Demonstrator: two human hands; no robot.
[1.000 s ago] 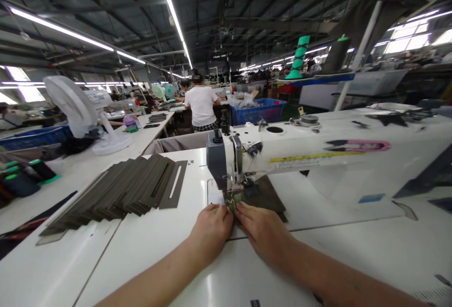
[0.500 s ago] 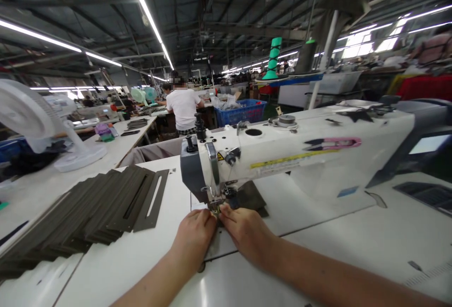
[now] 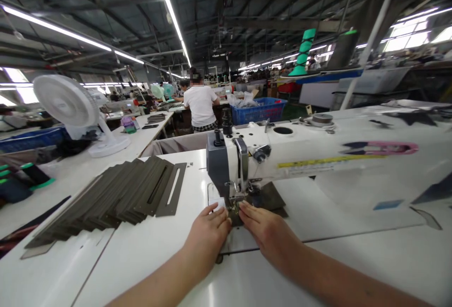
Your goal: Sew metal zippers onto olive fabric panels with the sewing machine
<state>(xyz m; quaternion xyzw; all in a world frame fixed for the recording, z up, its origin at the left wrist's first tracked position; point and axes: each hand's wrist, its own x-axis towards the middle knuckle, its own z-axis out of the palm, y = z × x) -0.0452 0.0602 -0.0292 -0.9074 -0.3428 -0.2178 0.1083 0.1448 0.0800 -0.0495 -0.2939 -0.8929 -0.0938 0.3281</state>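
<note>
In the head view, both hands are at the needle area of a white sewing machine. My left hand is left of the presser foot, its fingers bent close together at the edge of a small dark fabric piece. From the right, my right hand keeps its fingers pressed together on the same piece, fingertips beside the foot. Both thumbs and part of the piece are hidden. Behind the needle, more dark flat material lies under the machine arm. A fanned stack of dark slotted panels rests to the left.
A white fan stands on the table at left, with thread spools nearer. Pink thread snips lie on the machine arm. Beyond are a blue crate and a person in a white shirt. A green thread cone stands at upper right.
The view has turned left, so everything sits farther right in it. My fingers have straightened somewhat, and both hands remain at the presser foot.
</note>
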